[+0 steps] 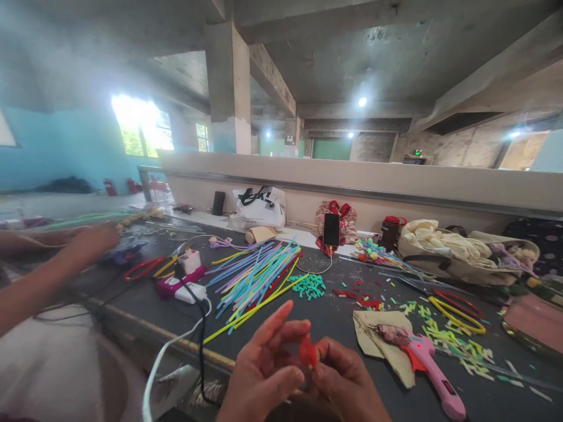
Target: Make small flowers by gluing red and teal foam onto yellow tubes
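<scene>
In front of me, my right hand (pixel 341 375) pinches a small red piece (pixel 308 354) between thumb and fingertips; its exact kind is hard to make out. My left hand (pixel 272 357) is beside it, palm turned inward, index finger stretched up and thumb apart, with the other fingertips close to the red piece. Beyond the hands is a loose bundle of thin coloured sticks (pixel 259 272), next to a heap of short teal pieces (pixel 308 286). Right of my hands, a pink glue gun (pixel 433 363) rests with its nozzle on a torn piece of cardboard (pixel 367 337).
At the left, a co-worker's blurred arm (pixel 57 258) reaches over the table. A power strip (pixel 185 287) with cables sits near the table edge. Yellow-green cut pieces (pixel 457 340), yellow-handled scissors (pixel 457 316), a phone (pixel 331 228) and a fabric bag (pixel 448 252) lie on the right and back.
</scene>
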Available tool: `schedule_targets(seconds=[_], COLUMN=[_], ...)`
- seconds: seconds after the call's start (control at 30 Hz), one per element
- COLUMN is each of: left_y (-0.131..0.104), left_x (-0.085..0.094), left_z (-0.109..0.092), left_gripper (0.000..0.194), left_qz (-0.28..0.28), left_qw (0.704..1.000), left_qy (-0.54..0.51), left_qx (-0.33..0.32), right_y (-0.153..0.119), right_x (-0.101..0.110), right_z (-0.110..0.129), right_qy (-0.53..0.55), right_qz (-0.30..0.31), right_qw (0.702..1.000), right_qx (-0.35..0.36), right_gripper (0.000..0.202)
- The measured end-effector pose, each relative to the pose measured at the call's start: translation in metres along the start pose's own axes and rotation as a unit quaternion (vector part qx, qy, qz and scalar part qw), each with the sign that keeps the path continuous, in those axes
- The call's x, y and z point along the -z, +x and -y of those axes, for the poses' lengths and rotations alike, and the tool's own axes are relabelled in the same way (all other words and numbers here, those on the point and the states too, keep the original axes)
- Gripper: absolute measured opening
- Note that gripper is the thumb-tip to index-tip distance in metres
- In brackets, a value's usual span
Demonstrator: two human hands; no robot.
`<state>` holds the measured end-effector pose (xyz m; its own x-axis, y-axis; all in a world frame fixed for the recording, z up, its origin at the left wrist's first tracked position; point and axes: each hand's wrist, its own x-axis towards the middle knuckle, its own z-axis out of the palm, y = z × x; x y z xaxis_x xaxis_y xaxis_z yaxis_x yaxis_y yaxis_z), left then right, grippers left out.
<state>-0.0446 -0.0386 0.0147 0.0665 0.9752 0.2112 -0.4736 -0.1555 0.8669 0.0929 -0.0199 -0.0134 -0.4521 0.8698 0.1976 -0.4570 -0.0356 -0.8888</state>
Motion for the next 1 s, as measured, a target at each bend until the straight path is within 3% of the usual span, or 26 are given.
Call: schedule_targets(seconds=[0.13, 0.33, 0.5, 0.67, 0.83, 1.0], left_y=[-0.002, 0.000, -0.001, -0.003, -0.004, -0.004], left_x=[-0.002, -0.007, -0.009, -0.008, -0.008, -0.012], left_z=[-0.002, 0.001, 0.001, 0.003, 0.006, 0.009], left_gripper=[0.041, 0.023, 0.021, 0.044, 0.037, 0.032], left_qz=[0.012, -0.024, -0.041, -0.030, -0.024, -0.061], left_qw=[0.999, 0.999, 0.998, 0.999, 0.996, 0.988], left_qy=[0.011, 0.036, 0.036, 0.011, 0.080, 0.139], left_qx=[0.039, 0.018, 0.032, 0.033, 0.025, 0.008], right_y=[-0.003, -0.004, -0.003, -0.003, -0.005, -0.005], right_x=[0.001, 0.009, 0.008, 0.005, 0.002, -0.001], right_z=[0.004, -0.005, -0.009, -0.006, 0.002, 0.004], right_qy=[-0.034, -0.032, -0.031, -0.037, -0.092, -0.177], right_qz=[0.011, 0.004, 0.007, -0.008, -0.005, -0.042], right_qw=[0.999, 0.999, 0.999, 0.998, 0.995, 0.982], right_qx=[0.015, 0.033, 0.031, 0.047, 0.037, 0.054], right_gripper=[0.023, 0.021, 0.022, 0.024, 0.024, 0.023])
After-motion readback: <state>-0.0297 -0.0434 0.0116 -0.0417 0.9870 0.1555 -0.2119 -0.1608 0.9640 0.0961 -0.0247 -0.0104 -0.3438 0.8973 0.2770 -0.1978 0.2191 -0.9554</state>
